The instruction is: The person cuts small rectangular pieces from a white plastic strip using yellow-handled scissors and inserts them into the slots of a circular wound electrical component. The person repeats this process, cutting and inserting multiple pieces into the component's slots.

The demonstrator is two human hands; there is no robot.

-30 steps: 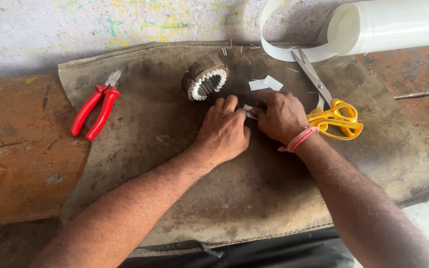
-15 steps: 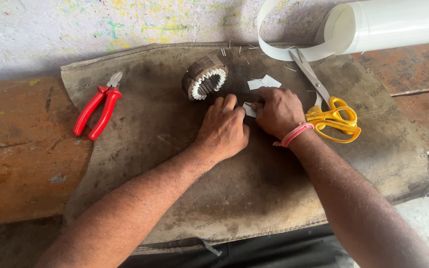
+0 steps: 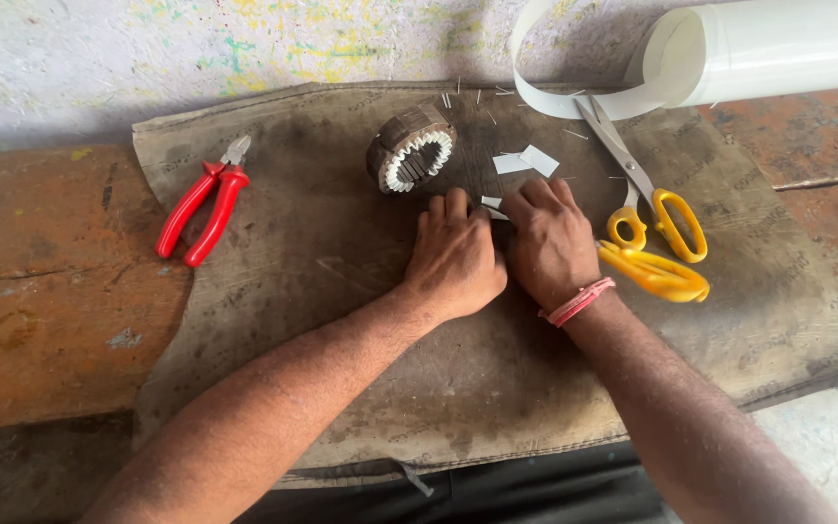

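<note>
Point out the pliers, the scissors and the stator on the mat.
pliers [image 3: 201,209], head view, on the red handles.
scissors [image 3: 666,228], head view, on the yellow handle loop.
stator [image 3: 411,147], head view, on its ring of white slot liners.

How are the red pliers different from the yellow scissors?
The pliers have red handles and short jaws; the scissors have yellow loop handles and long thin blades. The pliers lie far from both hands; the scissors lie beside the right hand. Both rest untouched on the dark mat.
</note>
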